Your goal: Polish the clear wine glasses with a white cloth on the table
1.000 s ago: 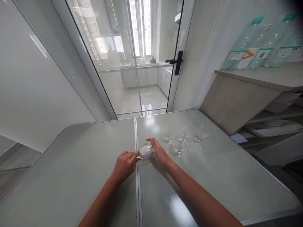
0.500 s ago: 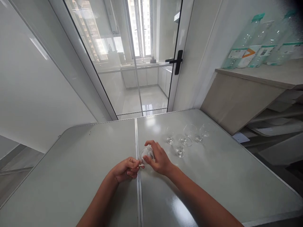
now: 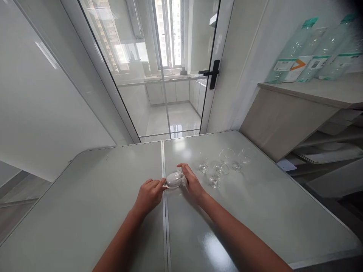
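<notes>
Over the seam of the table, a clear stemmed glass [image 3: 173, 180] is tipped on its side between my hands. My left hand [image 3: 150, 195] is closed around its left end, where the stem and foot are mostly hidden by the fingers. My right hand [image 3: 193, 183] curls around the right end of the bowl, thumb and fingers against it. Something whitish, perhaps tissue or cloth, shows in the bowl and by the right fingertips; its kind is unclear. To the right, the nearest standing stemmed glass [image 3: 214, 182] is apart from my right hand.
Several more clear stemmed glasses [image 3: 221, 168] stand at the right rear of the grey-green table [image 3: 113, 211]. A glass door with a black handle [image 3: 213, 74] rises behind the table. On the right, a wooden shelf [image 3: 306, 90] carries several green-capped plastic bottles [image 3: 295, 53].
The glass has turned so its bowl lies more sideways between my hands. My left hand has rotated, knuckles now upward, and moved slightly away from me. My right hand has shifted a little right.
</notes>
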Tool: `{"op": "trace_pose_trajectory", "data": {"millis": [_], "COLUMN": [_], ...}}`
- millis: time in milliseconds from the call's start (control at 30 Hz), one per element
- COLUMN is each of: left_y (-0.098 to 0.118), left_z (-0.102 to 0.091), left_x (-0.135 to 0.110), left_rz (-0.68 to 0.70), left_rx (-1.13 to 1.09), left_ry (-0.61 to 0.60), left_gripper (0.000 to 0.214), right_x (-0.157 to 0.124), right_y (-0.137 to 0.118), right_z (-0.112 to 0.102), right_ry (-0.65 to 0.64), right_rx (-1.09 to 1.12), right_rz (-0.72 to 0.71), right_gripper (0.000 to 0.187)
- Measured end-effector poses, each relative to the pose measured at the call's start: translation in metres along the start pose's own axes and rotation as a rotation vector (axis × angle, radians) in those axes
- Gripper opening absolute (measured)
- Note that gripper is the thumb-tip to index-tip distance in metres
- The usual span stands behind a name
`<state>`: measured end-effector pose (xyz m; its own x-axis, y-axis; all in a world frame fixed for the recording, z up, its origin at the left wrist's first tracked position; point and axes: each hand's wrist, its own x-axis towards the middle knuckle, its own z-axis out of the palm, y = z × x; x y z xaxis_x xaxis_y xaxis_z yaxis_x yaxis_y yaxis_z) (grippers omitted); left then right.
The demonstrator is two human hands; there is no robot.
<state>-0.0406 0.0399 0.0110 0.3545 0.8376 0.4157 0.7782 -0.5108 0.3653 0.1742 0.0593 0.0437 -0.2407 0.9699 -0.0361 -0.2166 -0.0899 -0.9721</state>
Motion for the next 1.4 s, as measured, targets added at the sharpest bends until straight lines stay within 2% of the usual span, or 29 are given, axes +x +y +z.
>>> {"op": "trace_pose_trajectory", "data": {"millis": [67, 133, 233, 333, 400, 467, 567, 633, 800, 900, 967, 1067, 1167, 1267, 1400], "left_y": [0.007, 0.017, 0.028, 0.024, 0.015, 0.005, -0.003, -0.006, -0.016, -0.021, -0.021, -0.020, -0.018, -0.018, -0.016], "left_z": [0.003, 0.004, 0.001, -0.006, -0.011, -0.012, -0.010, -0.006, 0.007, 0.013, 0.015, 0.016, 0.014, 0.013, 0.016], "left_x": [0.002, 0.005, 0.009, 0.011, 0.009, 0.006, 0.001, -0.001, -0.003, -0.006, -0.008, -0.008, -0.006, -0.004, -0.003], "left_rz": [-0.065, -0.186, -0.394, -0.545, -0.594, -0.587, -0.511, -0.449, -0.409, -0.366, -0.347, -0.368, -0.359, -0.349, -0.358], "left_rx": [-0.096, -0.320, -0.857, -1.350, -1.529, -1.595, -1.573, -1.532, -1.433, -1.456, -1.444, -1.415, -1.451, -1.489, -1.533], "left_ry": [0.000, -0.059, -0.302, -0.604, -0.739, -0.803, -0.783, -0.704, -0.339, -0.188, -0.212, -0.307, -0.374, -0.376, -0.282], "left_gripper": [0.023, 0.024, 0.044, 0.048, 0.045, 0.045, 0.051, 0.052, 0.052, 0.052, 0.050, 0.048, 0.049, 0.046, 0.045], "right_x": [0.001, -0.001, -0.005, -0.009, -0.012, -0.014, -0.016, -0.016, -0.014, -0.013, -0.011, -0.008, -0.007, -0.009, -0.017], "right_y": [0.000, -0.003, -0.011, -0.017, -0.017, -0.015, -0.013, -0.013, -0.014, -0.006, 0.002, 0.010, 0.011, 0.009, 0.011], "right_z": [0.000, -0.001, -0.003, -0.004, -0.003, -0.001, 0.002, 0.003, 0.003, 0.007, 0.013, 0.022, 0.027, 0.027, 0.029], "right_ry": [0.005, 0.026, 0.042, -0.042, -0.098, -0.131, -0.135, -0.075, 0.209, 0.255, 0.165, -0.006, -0.084, -0.070, 0.059], "right_rx": [-0.037, -0.066, -0.041, -0.038, -0.036, 0.018, 0.142, 0.189, 0.055, -0.064, -0.030, 0.207, 0.395, 0.403, 0.349], "right_rz": [-0.034, -0.108, -0.195, -0.209, -0.208, -0.193, -0.165, -0.188, -0.351, -0.348, -0.262, -0.096, -0.009, -0.035, -0.105], "right_gripper": [0.047, 0.042, 0.038, 0.035, 0.037, 0.037, 0.040, 0.043, 0.048, 0.039, 0.038, 0.040, 0.040, 0.038, 0.038]}}
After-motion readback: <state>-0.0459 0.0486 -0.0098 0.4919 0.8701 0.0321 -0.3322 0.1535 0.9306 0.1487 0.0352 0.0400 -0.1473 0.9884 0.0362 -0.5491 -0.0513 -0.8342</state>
